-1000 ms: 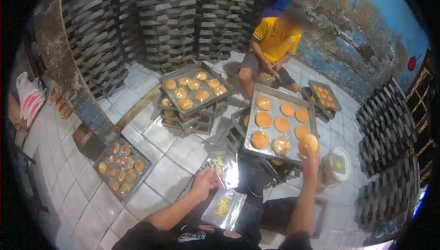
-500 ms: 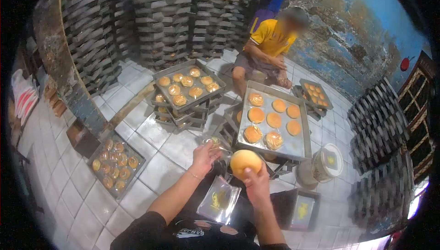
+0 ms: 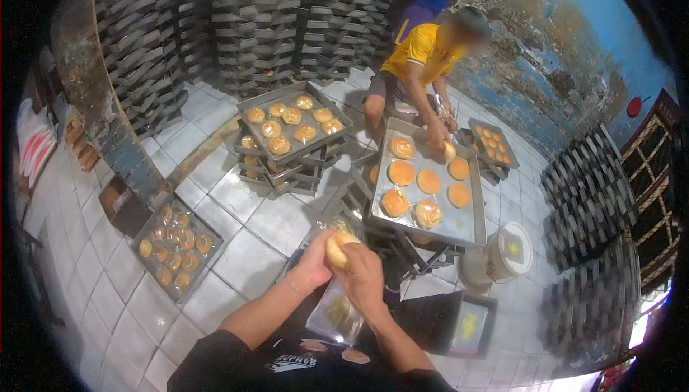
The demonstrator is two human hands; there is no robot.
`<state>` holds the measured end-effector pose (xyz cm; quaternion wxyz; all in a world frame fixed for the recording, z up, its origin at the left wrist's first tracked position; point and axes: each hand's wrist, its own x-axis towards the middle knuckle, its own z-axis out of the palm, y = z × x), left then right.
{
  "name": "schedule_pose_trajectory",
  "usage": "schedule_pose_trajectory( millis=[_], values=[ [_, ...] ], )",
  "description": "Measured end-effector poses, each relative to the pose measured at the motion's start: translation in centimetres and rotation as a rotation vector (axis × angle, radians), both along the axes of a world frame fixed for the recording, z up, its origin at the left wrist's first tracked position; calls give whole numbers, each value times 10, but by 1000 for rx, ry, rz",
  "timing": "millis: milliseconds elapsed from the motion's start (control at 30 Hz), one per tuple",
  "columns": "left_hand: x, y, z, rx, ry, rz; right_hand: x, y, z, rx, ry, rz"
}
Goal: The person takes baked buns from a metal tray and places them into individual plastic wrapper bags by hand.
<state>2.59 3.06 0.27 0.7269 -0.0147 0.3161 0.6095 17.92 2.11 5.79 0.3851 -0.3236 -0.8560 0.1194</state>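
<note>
Both of my hands meet in front of my lap around a round golden bun (image 3: 339, 250). My right hand (image 3: 364, 275) grips the bun from the right and above. My left hand (image 3: 313, 260) is closed at its left side, on what looks like a clear plastic bag (image 3: 347, 221); the glare makes its edges hard to see. A stack of clear printed bags (image 3: 336, 313) lies on my lap beneath the hands. Just beyond, a large metal tray (image 3: 459, 228) carries several golden buns, some of them wrapped in clear plastic.
Stacked trays of wrapped buns (image 3: 247, 98) stand ahead left, another tray (image 3: 215, 248) on the floor at left. A white bucket (image 3: 511, 252) and a bin with bags (image 3: 470, 327) are at right. A person in yellow (image 3: 423, 51) reaches into the large tray; another stands behind.
My right hand has brought the bun left and against my left hand, which was apart with clear plastic in it. The person in yellow has reached to a bun at the large tray's back.
</note>
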Motion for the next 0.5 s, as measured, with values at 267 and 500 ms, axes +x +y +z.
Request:
schedule_pose_trajectory(
  millis=[267, 500],
  values=[
    [33, -39, 31, 224, 291, 183, -10, 7, -18, -39, -226, -3],
    [46, -5, 27, 189, 340, 402, -11, 33, -7, -98, -138, 89]
  ],
)
